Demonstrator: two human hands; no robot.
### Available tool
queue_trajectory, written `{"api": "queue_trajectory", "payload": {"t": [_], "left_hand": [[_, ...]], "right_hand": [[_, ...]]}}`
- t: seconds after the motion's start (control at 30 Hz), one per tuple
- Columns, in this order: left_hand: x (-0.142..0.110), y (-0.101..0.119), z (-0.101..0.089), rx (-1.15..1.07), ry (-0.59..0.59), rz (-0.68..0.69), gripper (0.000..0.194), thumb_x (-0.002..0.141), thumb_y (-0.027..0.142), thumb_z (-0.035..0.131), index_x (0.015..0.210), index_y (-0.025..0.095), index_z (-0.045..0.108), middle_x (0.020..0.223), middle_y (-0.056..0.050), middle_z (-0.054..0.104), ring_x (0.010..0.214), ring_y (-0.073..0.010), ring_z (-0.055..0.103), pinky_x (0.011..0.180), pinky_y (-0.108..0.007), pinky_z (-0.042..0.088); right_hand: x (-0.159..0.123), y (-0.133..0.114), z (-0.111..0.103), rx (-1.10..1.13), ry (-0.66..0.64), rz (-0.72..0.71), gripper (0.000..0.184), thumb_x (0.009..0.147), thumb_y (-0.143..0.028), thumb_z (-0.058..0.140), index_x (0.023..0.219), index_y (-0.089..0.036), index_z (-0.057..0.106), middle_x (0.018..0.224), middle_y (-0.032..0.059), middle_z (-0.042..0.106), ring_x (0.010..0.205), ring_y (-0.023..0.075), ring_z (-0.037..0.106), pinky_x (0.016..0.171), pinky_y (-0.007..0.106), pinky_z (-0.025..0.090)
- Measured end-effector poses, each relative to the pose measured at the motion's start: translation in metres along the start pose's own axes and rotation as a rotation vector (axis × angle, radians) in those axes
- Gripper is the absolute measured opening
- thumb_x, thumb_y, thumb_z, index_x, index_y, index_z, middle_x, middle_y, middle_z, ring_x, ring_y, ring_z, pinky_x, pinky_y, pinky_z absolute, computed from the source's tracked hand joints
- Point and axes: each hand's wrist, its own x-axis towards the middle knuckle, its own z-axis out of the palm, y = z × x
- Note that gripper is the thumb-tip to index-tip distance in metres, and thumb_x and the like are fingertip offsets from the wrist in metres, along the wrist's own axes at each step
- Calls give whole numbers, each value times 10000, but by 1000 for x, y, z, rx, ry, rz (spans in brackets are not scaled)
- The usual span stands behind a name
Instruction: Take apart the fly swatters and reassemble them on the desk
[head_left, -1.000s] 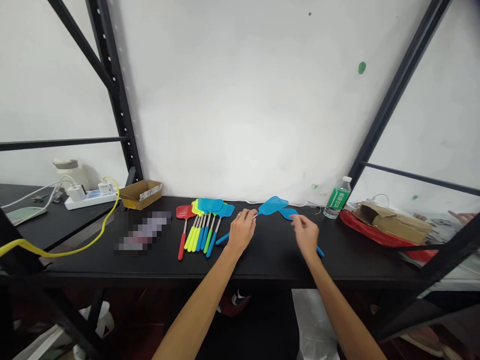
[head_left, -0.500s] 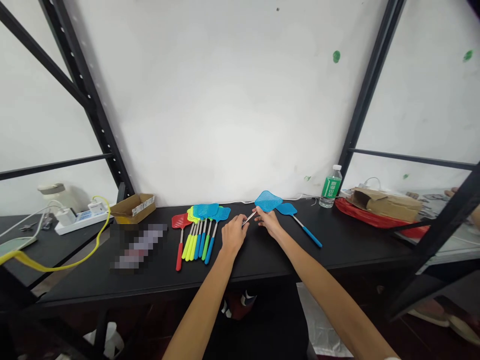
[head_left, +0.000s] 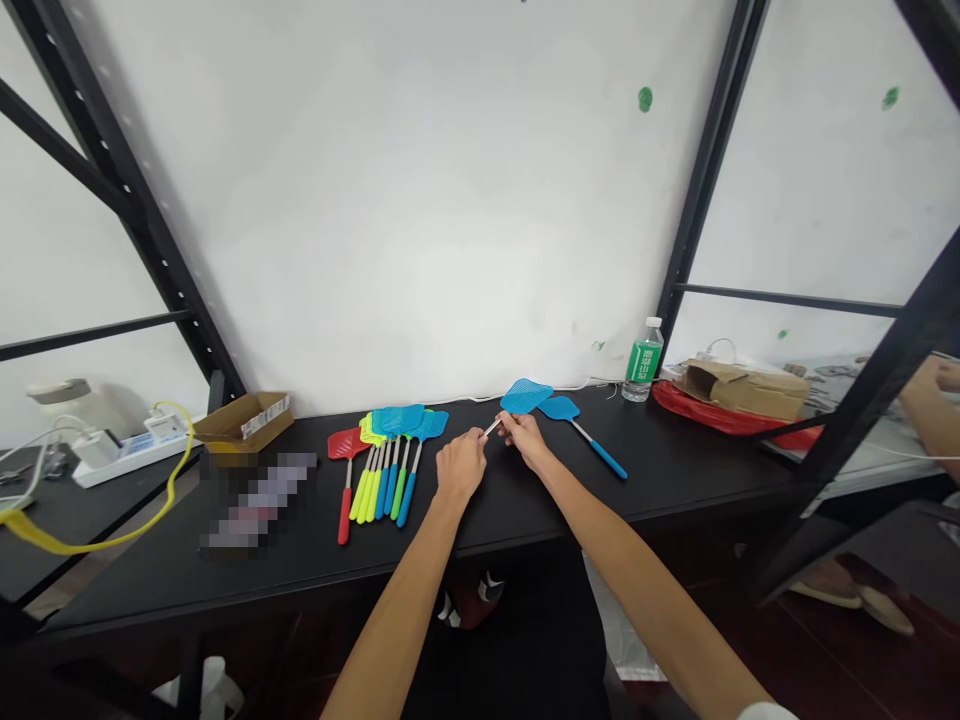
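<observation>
Both my hands hold one blue fly swatter [head_left: 526, 396] above the black table. My left hand [head_left: 461, 465] is closed around its handle end, hiding the grip. My right hand [head_left: 523, 437] pinches the metal rod just below the mesh head. To the right lies another blue fly swatter [head_left: 592, 442], its handle pointing toward the front right. On the left, several fly swatters [head_left: 394, 420] lie side by side with heads overlapping, their handles yellow, blue and green. A red fly swatter [head_left: 346, 490] lies at the left end of that row.
An open cardboard box [head_left: 251, 430] and a power strip [head_left: 131, 455] with a yellow cable are at the left. A water bottle [head_left: 643, 362] stands at the back right, beside a cardboard package [head_left: 742, 388] on red plastic. Black metal posts [head_left: 709, 160] rise on both sides. Another person's arm shows at far right.
The view has turned slightly right, so most things appear shifted left. My hands have come a little closer together on the rod of the held fly swatter.
</observation>
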Motion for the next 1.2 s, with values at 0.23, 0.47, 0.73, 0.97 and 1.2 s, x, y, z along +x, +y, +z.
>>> {"api": "queue_trajectory", "payload": {"t": [0.23,0.47,0.73,0.97,1.2], "left_hand": [[0,0,0,57,-42,-35,367,1003,341,284,1090,251,629,936,-99,713,871,-253,675,744,-323,424],[-2,-6,-2,-16,31,-25,313,1004,382,318,1099,279,598,991,-58,711,863,-236,665,723,-305,414],[-3,-8,-3,-65,58,26,290,999,373,363,1096,277,619,1002,-50,711,895,-212,659,709,-277,405],[-4,-9,-6,-60,77,23,248,983,362,428,1083,270,636,1038,-42,712,939,-191,651,721,-261,400],[-4,-4,-6,-92,66,32,239,964,363,479,1131,276,627,1076,-33,712,983,-191,646,723,-259,405]], "right_hand": [[-2,-1,0,-10,10,-5,407,714,-551,684,808,-155,712,726,49,641,675,144,578,440,188,382],[-5,-16,-3,145,-21,146,447,745,-555,695,954,-163,747,872,104,715,645,133,611,455,190,401],[-4,-14,-5,214,53,138,376,685,-476,771,872,-151,754,845,102,727,623,122,606,475,192,423],[-3,-11,-4,168,76,119,380,664,-483,767,828,-141,742,760,92,724,595,126,598,483,211,421],[-4,-15,-4,225,87,106,420,578,-452,843,855,-158,727,945,108,734,687,150,639,495,225,442]]}}
